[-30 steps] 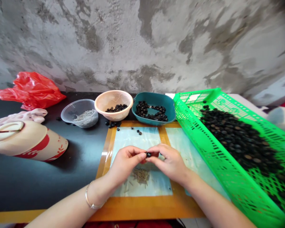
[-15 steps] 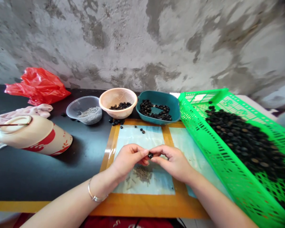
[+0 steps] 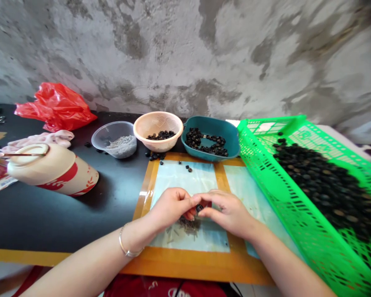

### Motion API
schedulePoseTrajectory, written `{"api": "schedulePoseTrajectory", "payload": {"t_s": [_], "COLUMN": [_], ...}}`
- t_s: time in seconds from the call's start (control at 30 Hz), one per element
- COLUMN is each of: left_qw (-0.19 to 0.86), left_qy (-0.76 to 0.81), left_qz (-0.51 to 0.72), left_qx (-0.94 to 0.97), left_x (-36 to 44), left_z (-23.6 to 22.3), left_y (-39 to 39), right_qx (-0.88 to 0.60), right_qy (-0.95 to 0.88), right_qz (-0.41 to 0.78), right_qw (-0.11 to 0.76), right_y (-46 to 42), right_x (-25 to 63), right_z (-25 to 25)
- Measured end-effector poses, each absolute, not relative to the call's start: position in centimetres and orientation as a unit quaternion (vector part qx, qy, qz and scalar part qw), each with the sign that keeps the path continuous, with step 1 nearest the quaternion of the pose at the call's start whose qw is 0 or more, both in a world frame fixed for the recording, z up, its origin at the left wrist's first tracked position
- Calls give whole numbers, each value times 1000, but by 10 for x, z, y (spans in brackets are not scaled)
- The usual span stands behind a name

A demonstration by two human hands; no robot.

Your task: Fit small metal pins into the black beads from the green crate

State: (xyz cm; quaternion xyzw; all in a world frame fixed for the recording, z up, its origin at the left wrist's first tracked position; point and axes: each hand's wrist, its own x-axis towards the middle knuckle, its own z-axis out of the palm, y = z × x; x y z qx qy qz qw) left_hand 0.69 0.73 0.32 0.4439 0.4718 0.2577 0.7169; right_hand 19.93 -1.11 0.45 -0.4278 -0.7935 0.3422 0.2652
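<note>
Your left hand (image 3: 170,207) and your right hand (image 3: 229,213) meet low over the mat, fingers curled inward, their tips pinching a small dark bead (image 3: 199,208) between them. The bead sits nearer the right hand's fingertips, and they hide much of it, so its long axis cannot be told. Just on the near side of the pinch, a loose heap of thin tan sticks (image 3: 188,227) lies on a clear plastic mat with an orange-taped border (image 3: 188,264); the left fingers overlap it in view, but any contact cannot be told. A thin silver bangle (image 3: 130,247) circles your left wrist.

Toward the far edge of the mat, a few loose dark beads (image 3: 188,168) lie scattered. Beyond them stand a peach ceramic bowl (image 3: 144,131) and a teal plastic dish (image 3: 212,126), both holding more dark beads. A bright green mesh plastic basket (image 3: 275,181) sits tilted to the right, heaped with dark beads. Farther left on the black counter (image 3: 64,218), a cream paper cup (image 3: 54,171) lies on its side.
</note>
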Motion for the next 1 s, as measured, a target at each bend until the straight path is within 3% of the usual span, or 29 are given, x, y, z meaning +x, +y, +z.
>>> {"api": "schedulePoseTrajectory", "payload": {"t_s": [0.43, 0.77, 1.0], "left_qw": [647, 618, 640], "left_qy": [501, 507, 495], "left_qz": [221, 182, 200], "left_qx": [530, 573, 553], "left_x": [4, 3, 6], "left_z": [-3, 9, 0], "left_y": [6, 7, 5], "right_qx": [-395, -406, -393], "right_qy": [-802, -805, -802], "right_qz": [310, 293, 270], "right_qw": [323, 319, 360], "right_y": [-13, -18, -18], "right_x": [195, 192, 185], "right_z": [0, -2, 5]}}
